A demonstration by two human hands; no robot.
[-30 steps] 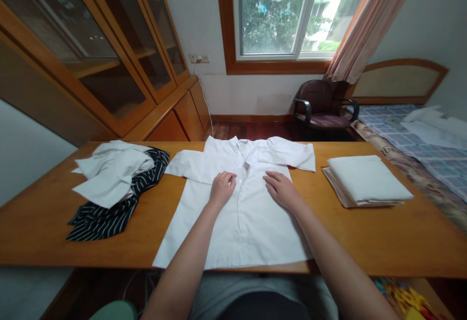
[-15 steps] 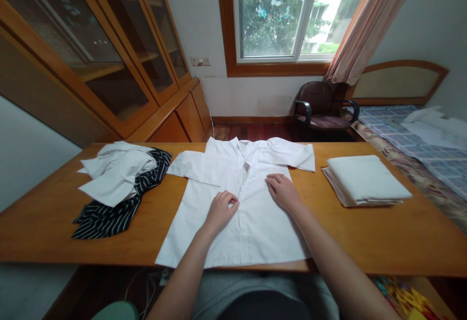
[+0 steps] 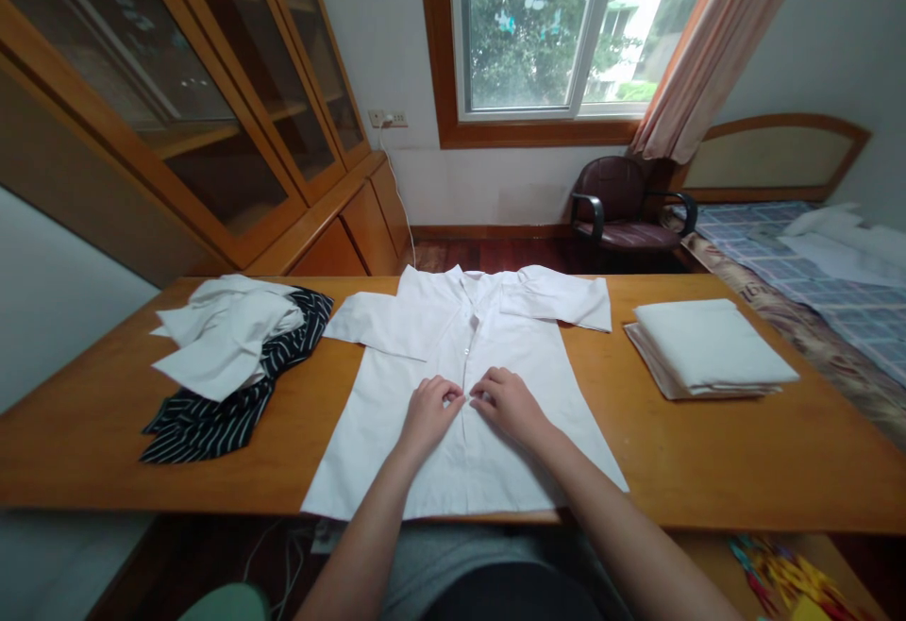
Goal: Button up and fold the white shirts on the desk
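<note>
A white long-sleeved shirt (image 3: 524, 347) lies spread front up on the wooden table (image 3: 708, 461), its collar at the far edge and its hem at the near edge. Both sleeves are folded out to the sides. My left hand (image 3: 429, 413) pinches the shirt's front placket at mid-length, thumb and forefinger together. Just across the placket, my right hand (image 3: 511, 404) has its fingertips brought together on the cloth, nearly meeting the left ones. Small buttons show above the hands; the spot between the fingertips is too small to make out.
Left on the table is a crumpled white garment (image 3: 219, 328) over a black-and-white striped cloth (image 3: 205, 427). Folded white cloths (image 3: 714, 347) are stacked at the right. Beyond stand a glass-fronted cabinet (image 3: 283, 149), an armchair (image 3: 615, 206) and a bed (image 3: 793, 253).
My right hand has moved left and nearer, from the shirt's right side to the placket beside my left hand. The left hand has stayed almost in place.
</note>
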